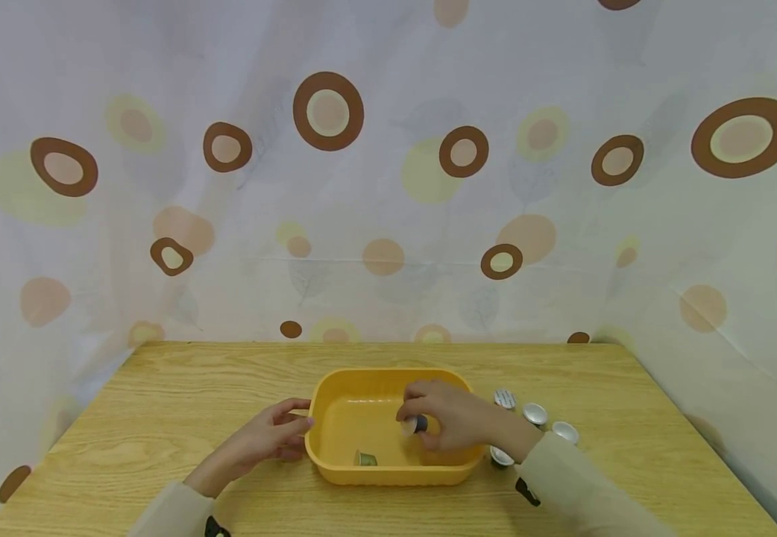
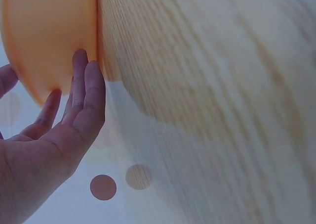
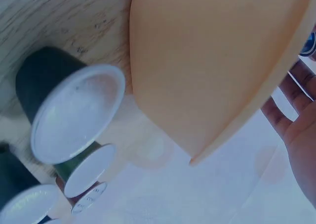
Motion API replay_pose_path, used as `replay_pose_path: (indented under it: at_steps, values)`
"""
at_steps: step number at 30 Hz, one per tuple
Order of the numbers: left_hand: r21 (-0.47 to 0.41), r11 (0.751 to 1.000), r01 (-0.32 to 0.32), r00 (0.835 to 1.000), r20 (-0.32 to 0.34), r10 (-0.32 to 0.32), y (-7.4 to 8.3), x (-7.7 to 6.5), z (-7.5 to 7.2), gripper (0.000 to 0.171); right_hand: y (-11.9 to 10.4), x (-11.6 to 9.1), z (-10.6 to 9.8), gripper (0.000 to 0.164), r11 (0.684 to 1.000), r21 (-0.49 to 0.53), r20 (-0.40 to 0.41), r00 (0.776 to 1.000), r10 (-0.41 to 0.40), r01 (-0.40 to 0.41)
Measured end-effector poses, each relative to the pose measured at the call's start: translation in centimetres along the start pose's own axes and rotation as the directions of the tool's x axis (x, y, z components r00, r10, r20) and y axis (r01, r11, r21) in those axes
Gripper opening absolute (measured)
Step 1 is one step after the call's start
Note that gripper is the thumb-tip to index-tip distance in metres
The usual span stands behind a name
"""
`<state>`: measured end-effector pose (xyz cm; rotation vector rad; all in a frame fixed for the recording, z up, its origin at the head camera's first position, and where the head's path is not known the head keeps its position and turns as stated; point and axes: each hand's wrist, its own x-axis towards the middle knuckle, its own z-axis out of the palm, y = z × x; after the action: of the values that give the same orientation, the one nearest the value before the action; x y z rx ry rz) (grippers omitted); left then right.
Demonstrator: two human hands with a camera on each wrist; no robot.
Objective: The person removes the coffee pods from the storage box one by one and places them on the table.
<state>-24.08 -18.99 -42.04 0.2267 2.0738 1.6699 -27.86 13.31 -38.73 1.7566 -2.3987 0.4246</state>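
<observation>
A yellow plastic tub (image 1: 388, 477) stands on the wooden table in front of me. My left hand (image 1: 273, 435) is at its left side, with loosely extended fingers touching the outer wall (image 2: 54, 31) and rim. Over the tub's right half, my right hand (image 1: 452, 414) pinches a dark coffee capsule (image 1: 420, 424) with a pale lid, held sideways. In the right wrist view only a bit of that capsule (image 3: 309, 46) shows past the rim. A green-gold coffee capsule (image 1: 366, 459) lies inside, close to the front wall.
Right of the tub, several coffee capsules stand lid up on the table (image 1: 630, 462), among them one with a printed lid (image 1: 505, 399) and a dark one (image 3: 47, 78) near the wall. Patterned cloth (image 1: 388, 186) hangs behind the table and along both sides.
</observation>
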Motion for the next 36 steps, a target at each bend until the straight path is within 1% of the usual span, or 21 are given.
replay_pose_path:
  at_steps: [8,13,18,21,24,28,30,32,36]
  values:
    - [0.005,1.0,0.001,1.0,-0.003,-0.001,0.1,-0.1,0.1,0.06,0.4,-1.0,-0.7,0.028,0.998,-0.056,-0.054,0.999,0.001,-0.004]
    - [0.008,1.0,-0.002,1.0,0.001,0.002,0.0,0.0,0.0,0.061,0.5,-1.6,-1.3,0.03,0.996,-0.066,-0.042,0.998,0.052,-0.055]
    - [0.007,1.0,-0.005,1.0,0.003,0.005,0.0,0.0,0.0,0.061,0.4,-2.2,-1.9,0.029,0.991,-0.067,-0.026,0.993,0.118,-0.12]
    - [0.01,1.0,-0.005,1.0,0.003,0.005,0.0,0.0,0.0,0.061,0.3,-2.6,-2.4,0.027,0.988,-0.059,-0.032,0.989,0.142,-0.144]
    - [0.013,1.0,-0.005,1.0,0.004,0.005,0.1,-0.1,0.0,0.061,0.5,-2.9,-2.7,0.026,0.99,-0.058,-0.062,0.99,0.128,-0.132]
    - [0.013,1.0,-0.009,1.0,0.006,0.009,0.1,-0.1,0.0,0.061,1.1,-3.4,-2.9,0.025,0.994,-0.08,-0.127,0.99,0.067,-0.078]
    - [0.012,1.0,-0.01,1.0,0.008,0.01,0.1,-0.1,0.0,0.062,1.4,-3.8,-3.0,0.025,0.994,-0.082,-0.147,0.988,0.057,-0.07]
    - [0.009,1.0,-0.01,1.0,0.012,0.01,0.0,-0.1,-0.1,0.062,1.6,-4.3,-3.3,0.025,0.993,-0.076,-0.157,0.985,0.076,-0.089]
    - [0.003,1.0,-0.012,1.0,0.018,0.012,-0.2,0.0,-0.2,0.062,1.8,-5.2,-3.8,0.025,0.983,-0.078,-0.157,0.975,0.155,-0.169]
